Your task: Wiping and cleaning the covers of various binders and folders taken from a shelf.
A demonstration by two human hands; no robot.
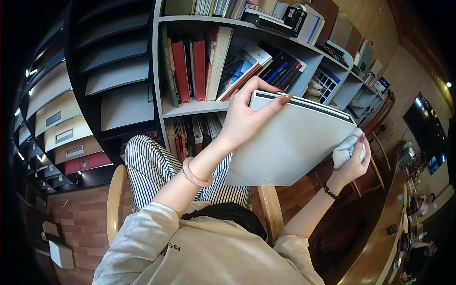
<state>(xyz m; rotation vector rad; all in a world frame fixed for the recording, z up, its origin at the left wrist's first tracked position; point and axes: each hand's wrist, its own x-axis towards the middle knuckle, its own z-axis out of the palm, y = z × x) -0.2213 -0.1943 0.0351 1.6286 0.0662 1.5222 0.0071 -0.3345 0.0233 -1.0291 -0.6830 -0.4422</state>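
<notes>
A large, pale grey-white slipcase or boxed book [285,142] is held up tilted in front of my lap, its broad face toward me. Dark and white layers show along its top edge. My left hand [254,107] grips its upper left corner, thumb on the face and fingers over the far side. At the right edge, my right hand [354,159] pinches a crumpled white-grey cloth [348,147], which lies against the upper right corner of the slipcase.
Ahead stands a grey bookshelf [190,111] with red and dark books [199,71]. Slanted black display shelves [118,71] are at the left. I sit in a wooden armchair [271,209]. At the right are a wooden chair [375,166] and a long wooden counter [375,242]; a white box [61,255] stands lower left.
</notes>
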